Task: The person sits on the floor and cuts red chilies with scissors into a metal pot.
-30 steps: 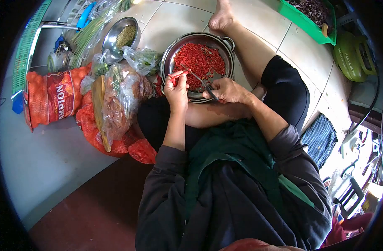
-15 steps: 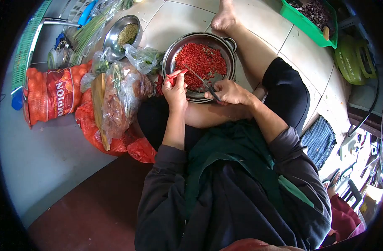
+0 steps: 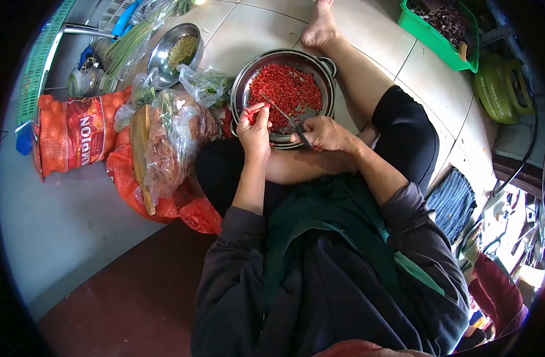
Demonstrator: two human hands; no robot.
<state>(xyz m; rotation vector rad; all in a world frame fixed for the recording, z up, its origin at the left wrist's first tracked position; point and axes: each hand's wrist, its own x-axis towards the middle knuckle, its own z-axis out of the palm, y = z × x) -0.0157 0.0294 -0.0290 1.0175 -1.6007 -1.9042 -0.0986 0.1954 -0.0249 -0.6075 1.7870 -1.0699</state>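
My left hand (image 3: 254, 132) is closed on red chilies (image 3: 254, 111) at the near left rim of a round steel pot (image 3: 237, 83). Wrapped round the dark handles of a pair of scissors (image 3: 284, 115), my right hand (image 3: 324, 133) rests by the pot's near right rim. The scissor blades point up and left over the pot, close to the chilies' tips. Many small cut red pieces (image 3: 287, 86) cover much of the pot's bottom.
A steel bowl (image 3: 160, 55) with green bits, plastic bags (image 3: 204, 87) and an orange net sack (image 3: 76, 131) lie to the left. At the upper right are a green basket (image 3: 427, 35) and a green gas cylinder (image 3: 496, 89). Another person's maroon sleeve (image 3: 498, 294) shows at lower right.
My left hand has moved slightly down, still holding the chilies. The scissors stay in my right hand. The other person's maroon sleeve has come further into view at the lower right.
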